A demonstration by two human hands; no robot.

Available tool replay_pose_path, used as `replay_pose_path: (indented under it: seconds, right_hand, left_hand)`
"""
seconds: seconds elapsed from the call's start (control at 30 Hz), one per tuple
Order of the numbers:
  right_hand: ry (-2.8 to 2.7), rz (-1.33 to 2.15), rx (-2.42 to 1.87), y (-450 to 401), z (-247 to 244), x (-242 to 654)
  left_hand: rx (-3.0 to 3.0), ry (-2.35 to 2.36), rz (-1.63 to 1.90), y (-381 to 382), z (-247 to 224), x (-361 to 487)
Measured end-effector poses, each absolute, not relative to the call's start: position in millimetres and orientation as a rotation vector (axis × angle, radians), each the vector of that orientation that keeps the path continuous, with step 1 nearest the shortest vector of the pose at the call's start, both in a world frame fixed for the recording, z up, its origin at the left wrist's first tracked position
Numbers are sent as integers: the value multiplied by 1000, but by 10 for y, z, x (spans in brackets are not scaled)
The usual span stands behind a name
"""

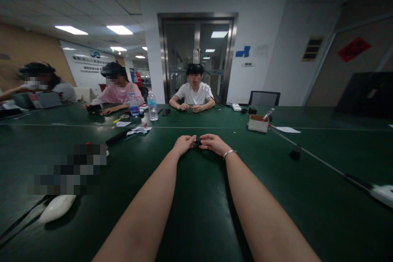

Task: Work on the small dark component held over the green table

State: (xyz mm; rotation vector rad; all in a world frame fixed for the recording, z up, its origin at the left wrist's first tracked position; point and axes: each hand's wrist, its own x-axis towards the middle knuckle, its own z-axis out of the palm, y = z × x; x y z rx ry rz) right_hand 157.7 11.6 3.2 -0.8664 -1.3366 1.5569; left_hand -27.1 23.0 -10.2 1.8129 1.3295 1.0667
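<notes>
At the green table, holding a small dark object; pinching one end in closed fingertips of the left hand; gripping the other with loosely curled fingers of the right hand.

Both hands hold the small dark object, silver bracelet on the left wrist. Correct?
Wrong wrist: the head view shows the silver bracelet on the right one. The left hand and right hand do both hold the small dark object.

The table is dark green, the box beige.
</notes>
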Motion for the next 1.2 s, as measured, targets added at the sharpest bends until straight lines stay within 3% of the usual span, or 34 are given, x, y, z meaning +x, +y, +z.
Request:
replay_pose_path:
  seconds: [0.43, 1.2]
  right_hand:
    - [-1339, 1538, -906, 120, 31, 1548]
    - [-1331, 1532, -918, 61, 84, 1544]
  left_hand:
    - [1765, 1294, 1240, 159, -82, -246]
    - [1657, 1179, 1203, 172, -78, -262]
